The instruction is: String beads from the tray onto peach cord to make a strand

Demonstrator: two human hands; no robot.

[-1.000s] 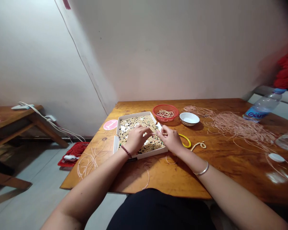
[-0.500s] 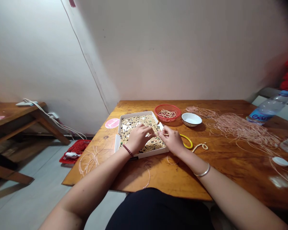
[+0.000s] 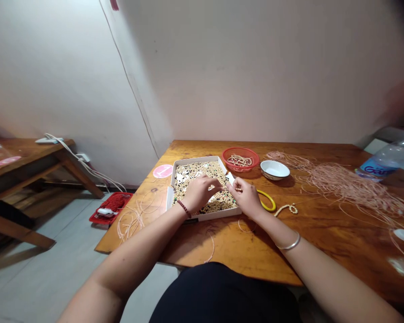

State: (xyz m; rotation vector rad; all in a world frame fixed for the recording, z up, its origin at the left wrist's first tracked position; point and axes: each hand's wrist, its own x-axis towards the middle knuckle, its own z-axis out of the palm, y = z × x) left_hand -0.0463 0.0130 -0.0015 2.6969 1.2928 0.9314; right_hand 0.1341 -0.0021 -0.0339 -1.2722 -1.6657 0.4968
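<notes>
A shallow white box (image 3: 188, 160) of small cream, black and coloured beads (image 3: 191, 169) lies in front of me. Over its middle is my left hand (image 3: 202, 193), thumb and forefinger drawn together; what lies between the fingertips is too small to make out. At the box's right side, my right hand (image 3: 245, 195) pinches a beaded string, a few cream beads showing at its fingers. The beaded length (image 3: 287, 208) on the table beyond my right wrist seems to belong to it. A thin pink cord (image 3: 247, 231) loops below that hand.
Behind the box stand a red basket (image 3: 240, 168) of beaded strings and a white bowl (image 3: 275, 169). A yellow ring (image 3: 270, 201) lies right of my right hand. Pink cords (image 3: 353, 186) spread across the right, near a plastic bottle (image 3: 387, 159). More cord (image 3: 131, 222) lies left.
The whole view has shifted slightly, so the table things appear farther right. My hands stay over the box, the fingertips of both still close together.
</notes>
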